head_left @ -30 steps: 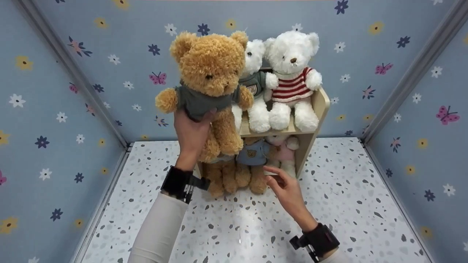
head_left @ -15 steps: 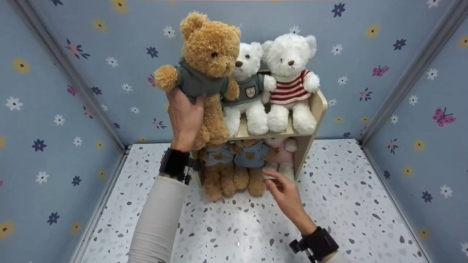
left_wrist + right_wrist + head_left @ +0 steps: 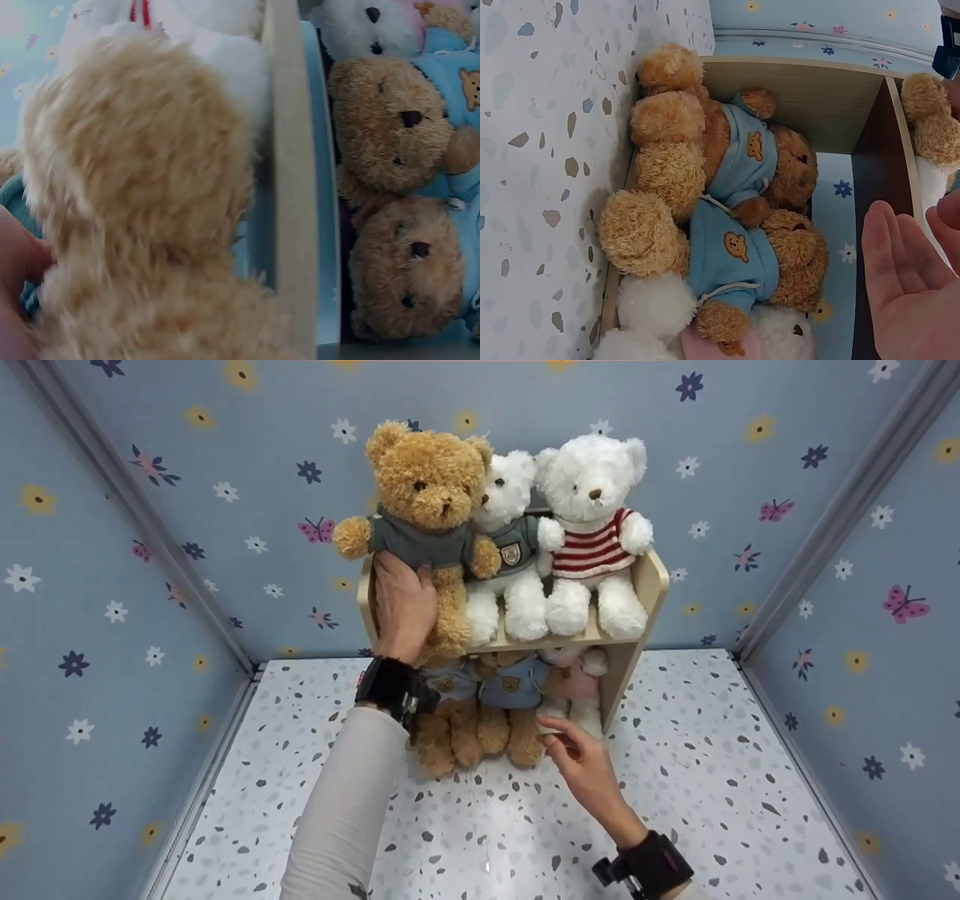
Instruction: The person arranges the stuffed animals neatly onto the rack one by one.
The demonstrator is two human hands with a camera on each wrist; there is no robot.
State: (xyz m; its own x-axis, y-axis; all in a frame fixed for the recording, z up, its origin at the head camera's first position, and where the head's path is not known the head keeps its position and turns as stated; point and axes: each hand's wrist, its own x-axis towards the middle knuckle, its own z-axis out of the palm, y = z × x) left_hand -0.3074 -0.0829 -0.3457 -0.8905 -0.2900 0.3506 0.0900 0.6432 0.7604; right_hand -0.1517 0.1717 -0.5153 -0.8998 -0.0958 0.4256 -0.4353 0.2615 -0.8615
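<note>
A brown teddy bear (image 3: 431, 472) in a dark green shirt is upright at the left end of the upper shelf (image 3: 525, 645). My left hand (image 3: 405, 604) grips its lower body, thumb in front; the other fingers are partly hidden by the bear. Its furry legs (image 3: 142, 150) fill much of the left wrist view. To its right sit a white bear in a green sweater (image 3: 514, 551) and a white bear in a red-striped sweater (image 3: 592, 540). Holding nothing, my right hand (image 3: 589, 769) hovers before the lower shelf with relaxed fingers.
Two brown bears in blue hoodies, one nearer the middle (image 3: 731, 251) and one at the side (image 3: 739, 150), sit on the lower shelf beside a bear in pink (image 3: 581, 675). Flowered walls (image 3: 847, 547) enclose the speckled floor (image 3: 487, 840).
My left hand has brought the brown teddy bear up, then down onto the left end of the upper shelf, beside the white bears. My right hand has stayed nearly still.
</note>
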